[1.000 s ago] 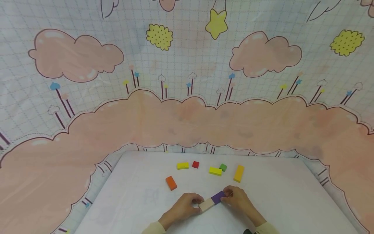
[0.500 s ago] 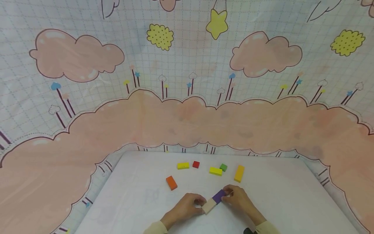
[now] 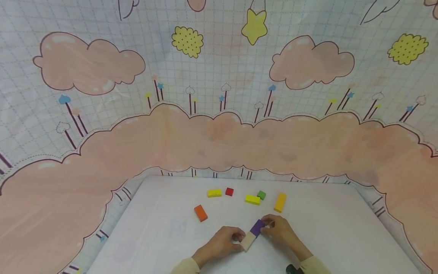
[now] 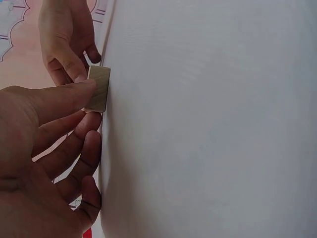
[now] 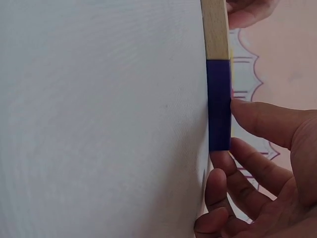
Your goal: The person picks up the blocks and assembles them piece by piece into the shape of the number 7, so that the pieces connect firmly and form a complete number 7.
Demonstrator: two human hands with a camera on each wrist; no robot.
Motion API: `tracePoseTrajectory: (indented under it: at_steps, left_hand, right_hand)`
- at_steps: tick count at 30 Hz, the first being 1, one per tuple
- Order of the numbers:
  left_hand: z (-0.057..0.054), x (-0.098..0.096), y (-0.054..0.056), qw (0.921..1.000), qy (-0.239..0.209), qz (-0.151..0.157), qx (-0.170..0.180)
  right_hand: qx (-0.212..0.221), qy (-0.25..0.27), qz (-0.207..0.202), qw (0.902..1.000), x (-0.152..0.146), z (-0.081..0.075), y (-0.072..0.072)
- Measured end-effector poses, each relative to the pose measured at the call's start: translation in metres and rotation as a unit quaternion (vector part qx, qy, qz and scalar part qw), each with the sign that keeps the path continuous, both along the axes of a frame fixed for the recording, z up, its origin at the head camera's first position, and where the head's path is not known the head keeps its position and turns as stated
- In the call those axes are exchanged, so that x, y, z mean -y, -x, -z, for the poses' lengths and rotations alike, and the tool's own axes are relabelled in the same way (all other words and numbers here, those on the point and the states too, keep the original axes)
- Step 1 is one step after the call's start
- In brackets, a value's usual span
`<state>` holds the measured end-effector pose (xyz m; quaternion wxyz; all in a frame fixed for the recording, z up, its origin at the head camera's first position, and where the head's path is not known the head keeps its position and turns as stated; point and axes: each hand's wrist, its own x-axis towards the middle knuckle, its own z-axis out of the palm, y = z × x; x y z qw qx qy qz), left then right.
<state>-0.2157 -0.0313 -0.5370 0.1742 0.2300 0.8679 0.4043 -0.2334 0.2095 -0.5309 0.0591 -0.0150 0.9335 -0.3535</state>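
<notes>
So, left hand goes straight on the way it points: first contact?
The pale wooden rectangular block, which the left hand grips; next, probably the purple rectangular block against its far end.

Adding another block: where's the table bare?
Bare: table left of orange block and left hand; right of amber block and right hand. Crowded: far middle, red block, green block, yellow blocks; between hands, purple block, tan block.
</notes>
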Motion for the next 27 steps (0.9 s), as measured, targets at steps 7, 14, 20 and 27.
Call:
tracePoseTrajectory:
  at_steps: [7,14,20,27]
  left_hand:
    - [0.000,-0.005,-0.002,0.9999,0.003,-0.003,0.013]
    - [-0.002,-0.010,-0.004,0.9999,0.005,-0.008,0.013]
    - [-0.004,-0.015,-0.006,0.9999,0.003,-0.011,0.010]
    - [-0.002,-0.020,-0.007,0.9997,0.002,-0.018,0.019]
  right_hand:
    - [-0.002,0.007,0.001,1.0000,-0.002,0.004,0.002]
    - [0.002,0.012,0.009,0.9999,-0.002,0.002,0.004]
    - [0.001,0.009,0.011,0.9999,-0.003,0.003,0.007]
    - [-0.003,0.017,0.011,0.9998,-0.002,0.002,0.005]
